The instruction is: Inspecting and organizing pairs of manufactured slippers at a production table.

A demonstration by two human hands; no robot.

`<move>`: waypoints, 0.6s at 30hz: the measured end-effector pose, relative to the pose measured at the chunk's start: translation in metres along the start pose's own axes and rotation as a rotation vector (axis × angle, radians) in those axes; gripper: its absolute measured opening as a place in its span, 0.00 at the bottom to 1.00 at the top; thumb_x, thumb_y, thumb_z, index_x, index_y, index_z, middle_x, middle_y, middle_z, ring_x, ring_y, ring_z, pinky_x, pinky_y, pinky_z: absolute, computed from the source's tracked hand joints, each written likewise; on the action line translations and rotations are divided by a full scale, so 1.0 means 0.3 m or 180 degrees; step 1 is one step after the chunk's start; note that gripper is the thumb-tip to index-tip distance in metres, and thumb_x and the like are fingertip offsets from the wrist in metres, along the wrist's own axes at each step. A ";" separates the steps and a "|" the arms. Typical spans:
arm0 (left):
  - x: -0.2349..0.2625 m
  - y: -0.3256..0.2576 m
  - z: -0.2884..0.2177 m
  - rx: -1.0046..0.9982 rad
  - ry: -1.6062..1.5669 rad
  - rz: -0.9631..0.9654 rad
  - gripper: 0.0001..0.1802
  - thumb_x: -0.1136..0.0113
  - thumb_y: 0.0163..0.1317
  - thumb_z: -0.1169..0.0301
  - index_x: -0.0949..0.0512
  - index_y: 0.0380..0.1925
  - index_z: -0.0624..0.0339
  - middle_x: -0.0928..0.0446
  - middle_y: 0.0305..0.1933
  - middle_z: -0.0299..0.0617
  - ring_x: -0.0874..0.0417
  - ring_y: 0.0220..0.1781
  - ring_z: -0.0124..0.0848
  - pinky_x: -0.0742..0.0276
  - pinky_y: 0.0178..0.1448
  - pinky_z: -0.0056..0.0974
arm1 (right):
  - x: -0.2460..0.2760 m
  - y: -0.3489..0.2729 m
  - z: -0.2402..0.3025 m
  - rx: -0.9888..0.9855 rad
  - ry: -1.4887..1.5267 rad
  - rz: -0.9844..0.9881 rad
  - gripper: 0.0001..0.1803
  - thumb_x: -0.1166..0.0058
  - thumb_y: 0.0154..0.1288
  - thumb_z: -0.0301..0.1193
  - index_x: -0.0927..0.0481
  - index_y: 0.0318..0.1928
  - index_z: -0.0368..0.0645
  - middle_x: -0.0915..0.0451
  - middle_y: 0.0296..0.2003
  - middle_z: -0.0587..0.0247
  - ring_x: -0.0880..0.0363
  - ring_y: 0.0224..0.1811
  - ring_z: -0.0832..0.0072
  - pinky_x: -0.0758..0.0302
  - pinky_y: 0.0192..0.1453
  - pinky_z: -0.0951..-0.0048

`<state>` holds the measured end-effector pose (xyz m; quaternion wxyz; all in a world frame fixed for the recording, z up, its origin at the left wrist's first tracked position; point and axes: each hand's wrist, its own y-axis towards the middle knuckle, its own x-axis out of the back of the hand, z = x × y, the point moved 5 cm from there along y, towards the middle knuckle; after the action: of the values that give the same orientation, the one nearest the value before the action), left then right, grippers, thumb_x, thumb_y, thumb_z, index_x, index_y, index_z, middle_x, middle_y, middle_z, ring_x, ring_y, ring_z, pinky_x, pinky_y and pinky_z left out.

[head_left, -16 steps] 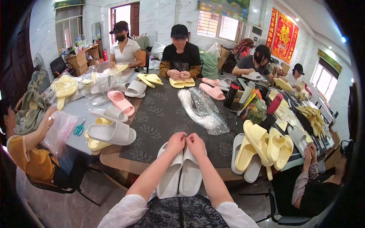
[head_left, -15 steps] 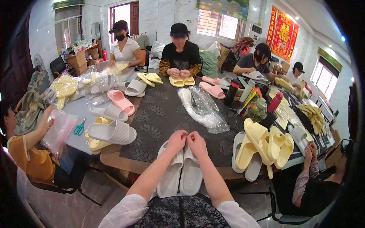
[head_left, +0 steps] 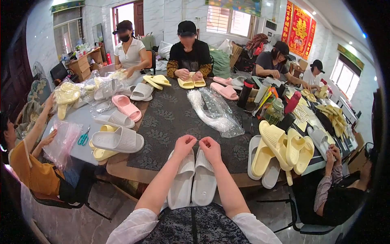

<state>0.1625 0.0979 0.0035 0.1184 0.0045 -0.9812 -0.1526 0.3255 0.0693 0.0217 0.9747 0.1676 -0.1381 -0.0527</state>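
Note:
A pair of grey slippers stands side by side at the table's near edge, the left slipper and the right slipper with toes pointing away from me. Over their ribbed straps, my left hand and my right hand are pinched closed, fingertips almost meeting. A thin pale strand seems to run between the fingertips, too fine to make out well. Beyond my hands lies a clear plastic bag with a bundle of white strands.
Grey and yellow slippers lie to the left, near teal scissors. More yellow slippers are piled on the right. Bottles, including a green-tinted jar, stand behind them. Several co-workers sit around the dark patterned tablecloth.
My hands have lifted slightly off the slipper straps and drawn a little apart. The co-worker at left has reached an arm toward the bagged yellow slippers.

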 end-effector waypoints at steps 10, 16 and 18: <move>-0.004 -0.011 -0.037 0.0043 -0.0197 0.0045 0.12 0.37 0.59 0.66 0.18 0.36 0.64 0.17 0.30 0.40 0.19 0.32 0.25 0.24 0.39 0.32 | -0.005 -0.002 0.016 -0.0056 -0.0217 0.0082 0.08 0.40 0.60 0.31 0.19 0.34 0.39 0.21 0.25 0.69 0.26 0.27 0.83 0.28 0.35 0.78; 0.003 -0.009 -0.026 -0.0013 -0.0236 -0.0106 0.11 0.37 0.59 0.66 0.18 0.35 0.64 0.18 0.28 0.38 0.20 0.31 0.24 0.25 0.37 0.32 | -0.007 -0.002 0.026 -0.0052 -0.0168 0.0119 0.09 0.39 0.59 0.31 0.19 0.33 0.38 0.20 0.25 0.68 0.25 0.28 0.83 0.27 0.35 0.77; 0.000 -0.002 -0.009 -0.0019 -0.0196 0.0014 0.11 0.38 0.59 0.67 0.18 0.36 0.64 0.18 0.29 0.38 0.21 0.31 0.24 0.26 0.37 0.32 | -0.009 -0.003 0.031 -0.0013 -0.0159 0.0160 0.08 0.39 0.59 0.31 0.19 0.33 0.38 0.20 0.25 0.68 0.25 0.28 0.83 0.27 0.35 0.77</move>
<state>0.1630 0.0964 0.0058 0.0884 -0.0027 -0.9839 -0.1554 0.3202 0.0659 0.0290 0.9723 0.1608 -0.1664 -0.0326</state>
